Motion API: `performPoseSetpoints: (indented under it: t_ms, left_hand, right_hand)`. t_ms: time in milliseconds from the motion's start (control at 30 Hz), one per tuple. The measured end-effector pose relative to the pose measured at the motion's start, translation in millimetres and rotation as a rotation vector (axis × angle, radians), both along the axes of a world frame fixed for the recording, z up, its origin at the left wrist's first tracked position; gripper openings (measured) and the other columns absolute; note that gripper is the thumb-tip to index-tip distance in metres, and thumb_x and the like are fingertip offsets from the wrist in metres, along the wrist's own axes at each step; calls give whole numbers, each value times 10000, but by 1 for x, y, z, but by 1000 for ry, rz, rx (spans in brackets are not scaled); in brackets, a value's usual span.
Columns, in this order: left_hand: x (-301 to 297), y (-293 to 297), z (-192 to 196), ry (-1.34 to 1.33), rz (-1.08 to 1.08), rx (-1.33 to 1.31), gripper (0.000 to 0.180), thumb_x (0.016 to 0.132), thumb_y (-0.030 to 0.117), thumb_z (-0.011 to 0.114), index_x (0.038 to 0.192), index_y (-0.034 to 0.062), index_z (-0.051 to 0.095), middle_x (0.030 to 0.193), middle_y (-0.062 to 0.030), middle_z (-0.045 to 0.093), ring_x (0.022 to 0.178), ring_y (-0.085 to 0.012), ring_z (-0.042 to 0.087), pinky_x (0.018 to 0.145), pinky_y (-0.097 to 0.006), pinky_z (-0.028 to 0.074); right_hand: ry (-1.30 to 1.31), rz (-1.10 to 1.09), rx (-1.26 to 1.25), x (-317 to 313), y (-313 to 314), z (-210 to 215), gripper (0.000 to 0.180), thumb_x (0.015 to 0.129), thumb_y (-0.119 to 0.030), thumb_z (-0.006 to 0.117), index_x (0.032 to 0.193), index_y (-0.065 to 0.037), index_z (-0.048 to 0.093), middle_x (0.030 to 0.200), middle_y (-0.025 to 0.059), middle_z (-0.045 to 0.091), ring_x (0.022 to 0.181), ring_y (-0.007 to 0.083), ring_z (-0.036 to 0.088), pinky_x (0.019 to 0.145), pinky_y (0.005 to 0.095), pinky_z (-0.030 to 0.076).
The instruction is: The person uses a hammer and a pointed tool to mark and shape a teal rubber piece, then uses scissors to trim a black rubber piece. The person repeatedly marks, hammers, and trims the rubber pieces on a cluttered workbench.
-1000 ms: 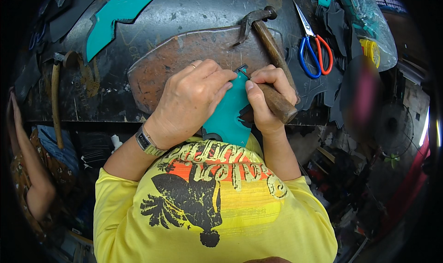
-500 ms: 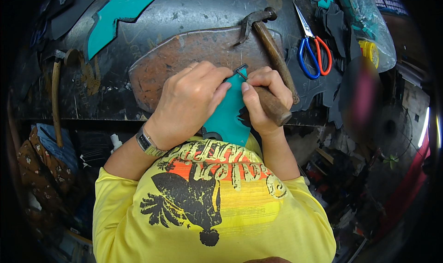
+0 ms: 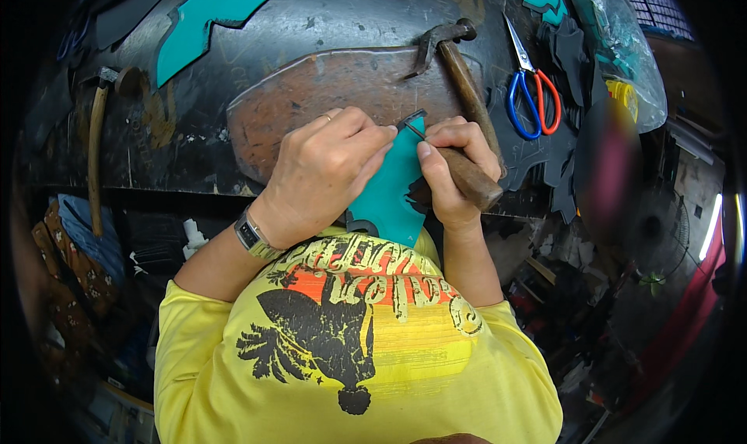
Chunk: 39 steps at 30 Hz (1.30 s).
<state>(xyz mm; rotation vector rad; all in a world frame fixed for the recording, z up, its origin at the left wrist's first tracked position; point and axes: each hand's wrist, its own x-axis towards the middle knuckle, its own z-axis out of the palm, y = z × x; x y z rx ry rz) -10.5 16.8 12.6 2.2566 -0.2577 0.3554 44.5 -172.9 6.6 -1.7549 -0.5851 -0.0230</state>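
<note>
The flat teal cut-out piece (image 3: 393, 191) looks like matt leather or stiff sheet, smooth-faced. The tool with the round brown wooden handle (image 3: 469, 178) has a worn, dull grain. The dark worktop (image 3: 311, 24) is scuffed, stained metal or stone; the brown oval slab (image 3: 327, 86) on it looks rough. The scissors (image 3: 529, 94) have bright steel blades and glossy blue and red plastic loops

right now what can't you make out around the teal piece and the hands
- Head view: the tool tip under the right hand is too small to tell apart from the teal piece.
- The left hand hides that piece's left edge.
- The second teal sheet is cut off by the top rim.
- Right of the scissors, a blurred patch.
</note>
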Motion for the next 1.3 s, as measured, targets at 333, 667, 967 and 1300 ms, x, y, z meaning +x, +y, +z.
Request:
performPoseSetpoints:
  t_ms: [333,667,967,1300]
  left_hand:
    - [2,1,2,18,10,-25,171,820,46,772,989,43,747,857,-87,679,784,-261,690,687,-361,558]
    - [-3,1,3,-3,17,-39,182,820,68,789,988,32,731,887,-88,698,802,-267,696,698,-356,559]
    - [-3,-1,7,112,68,-107,201,816,82,801,1002,49,731,944,-84,650,804,-271,688,691,-349,557]
    - [12,10,2,28,3,37,162,783,133,797,921,72,738,945,-55,625,918,-261,626,805,-392,506]
  right_hand:
    - [46,10,74,2,0,2,102,783,51,692,831,13,609,789,111,656,673,168,615,644,285,495]
    - [-27,53,-22,2,0,-1,109,784,29,708,824,13,608,793,116,655,671,170,615,642,287,494]
    - [-50,-15,-31,0,4,0,107,781,39,690,827,-3,603,748,97,621,616,171,588,598,289,476]
    - [-242,-33,-238,-3,11,7,112,783,46,676,825,6,581,755,110,609,644,204,602,636,306,488]
